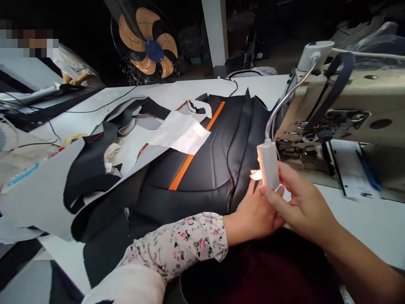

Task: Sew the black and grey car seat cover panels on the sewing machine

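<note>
A black seat cover (202,169) with an orange stripe (190,158) lies spread on the white table (363,219) left of the sewing machine (348,109). My left hand (253,211), in a floral sleeve, rests on the cover's right edge beneath the white gooseneck lamp (268,164), fingers bent; the lamp's light falls on its fingertips. My right hand (300,202) lies beside the lamp head, thumb and fingers touching its lower end.
A white fabric piece (180,133) lies on the cover. Grey and black cut pieces (95,164) are piled at the left. A standing fan (147,40) is behind the table. Another person's hand (74,78) shows at far left. Cables cross the tabletop.
</note>
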Demonstrator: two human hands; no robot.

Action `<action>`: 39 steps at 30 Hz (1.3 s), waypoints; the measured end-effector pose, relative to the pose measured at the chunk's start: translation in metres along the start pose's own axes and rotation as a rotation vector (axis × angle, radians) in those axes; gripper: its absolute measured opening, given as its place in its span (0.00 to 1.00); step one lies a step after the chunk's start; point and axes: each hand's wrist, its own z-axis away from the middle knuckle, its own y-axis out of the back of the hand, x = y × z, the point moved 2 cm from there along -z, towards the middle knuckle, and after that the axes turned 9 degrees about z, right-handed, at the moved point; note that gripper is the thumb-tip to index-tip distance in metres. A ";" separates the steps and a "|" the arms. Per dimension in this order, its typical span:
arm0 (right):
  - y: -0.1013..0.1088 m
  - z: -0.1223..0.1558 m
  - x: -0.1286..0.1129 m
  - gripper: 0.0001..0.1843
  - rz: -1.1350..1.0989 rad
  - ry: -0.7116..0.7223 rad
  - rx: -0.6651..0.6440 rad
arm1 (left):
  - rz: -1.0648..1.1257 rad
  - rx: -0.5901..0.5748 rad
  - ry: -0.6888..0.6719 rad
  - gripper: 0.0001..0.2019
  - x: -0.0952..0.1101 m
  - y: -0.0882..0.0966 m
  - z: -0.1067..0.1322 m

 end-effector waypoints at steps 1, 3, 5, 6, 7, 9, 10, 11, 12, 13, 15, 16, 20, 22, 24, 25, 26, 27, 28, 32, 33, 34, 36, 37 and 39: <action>-0.010 -0.004 0.005 0.24 -0.037 0.045 -0.077 | 0.010 -0.001 -0.027 0.25 0.000 0.000 0.001; -0.028 -0.014 0.026 0.26 -0.017 0.175 -0.191 | 0.004 -0.020 -0.081 0.24 -0.002 0.006 0.006; -0.045 -0.027 0.050 0.28 0.102 0.299 -0.196 | 0.070 -0.081 -0.155 0.20 -0.007 0.017 0.015; -0.053 -0.035 0.060 0.28 0.162 0.348 -0.186 | 0.143 -0.110 -0.182 0.18 -0.010 0.025 0.022; -0.060 -0.042 0.068 0.28 0.214 0.385 -0.183 | 0.228 -0.119 -0.205 0.17 -0.013 0.033 0.029; -0.071 -0.055 0.078 0.25 0.300 0.406 -0.199 | 0.354 -0.053 -0.224 0.16 -0.022 0.050 0.043; -0.075 -0.060 0.080 0.23 0.334 0.399 -0.207 | 0.367 0.009 -0.220 0.16 -0.027 0.058 0.049; -0.077 -0.063 0.081 0.21 0.361 0.390 -0.213 | 0.352 0.075 -0.201 0.15 -0.034 0.065 0.055; -0.079 -0.064 0.082 0.20 0.378 0.384 -0.217 | 0.322 0.140 -0.169 0.15 -0.041 0.072 0.060; -0.080 -0.064 0.082 0.19 0.382 0.388 -0.225 | 0.294 0.192 -0.123 0.15 -0.050 0.077 0.064; -0.081 -0.061 0.082 0.17 0.358 0.419 -0.242 | 0.264 0.240 -0.033 0.15 -0.068 0.086 0.070; -0.081 -0.059 0.082 0.16 0.338 0.438 -0.243 | 0.258 0.243 -0.004 0.16 -0.076 0.089 0.072; -0.080 -0.057 0.081 0.15 0.260 0.470 -0.213 | 0.262 0.176 -0.034 0.18 -0.093 0.096 0.075; -0.080 -0.063 0.077 0.16 0.250 0.477 -0.212 | 0.253 0.152 -0.055 0.17 -0.092 0.097 0.075; -0.083 -0.072 0.073 0.17 0.261 0.498 -0.229 | 0.209 0.126 -0.054 0.15 -0.088 0.095 0.076; -0.085 -0.078 0.071 0.18 0.269 0.505 -0.245 | 0.175 0.108 -0.046 0.14 -0.085 0.093 0.075; -0.087 -0.083 0.070 0.20 0.272 0.509 -0.260 | 0.137 0.091 -0.037 0.13 -0.082 0.091 0.075; -0.090 -0.088 0.070 0.21 0.267 0.512 -0.270 | 0.100 0.076 -0.027 0.13 -0.080 0.090 0.075; -0.092 -0.093 0.071 0.22 0.252 0.512 -0.272 | 0.067 0.065 -0.017 0.12 -0.078 0.089 0.075; -0.096 -0.103 0.081 0.16 0.194 0.521 -0.234 | 0.048 0.036 0.003 0.11 -0.077 0.092 0.073; -0.096 -0.104 0.083 0.15 0.199 0.523 -0.227 | 0.064 0.022 0.003 0.11 -0.078 0.093 0.073; -0.095 -0.103 0.084 0.15 0.211 0.527 -0.221 | 0.084 0.003 -0.003 0.11 -0.078 0.094 0.073; -0.092 -0.101 0.085 0.15 0.232 0.536 -0.201 | 0.133 -0.044 -0.028 0.11 -0.079 0.094 0.074; -0.090 -0.100 0.085 0.16 0.238 0.537 -0.193 | 0.160 -0.066 -0.042 0.11 -0.078 0.094 0.074; -0.088 -0.099 0.084 0.16 0.237 0.535 -0.179 | 0.214 -0.083 -0.054 0.12 -0.076 0.093 0.074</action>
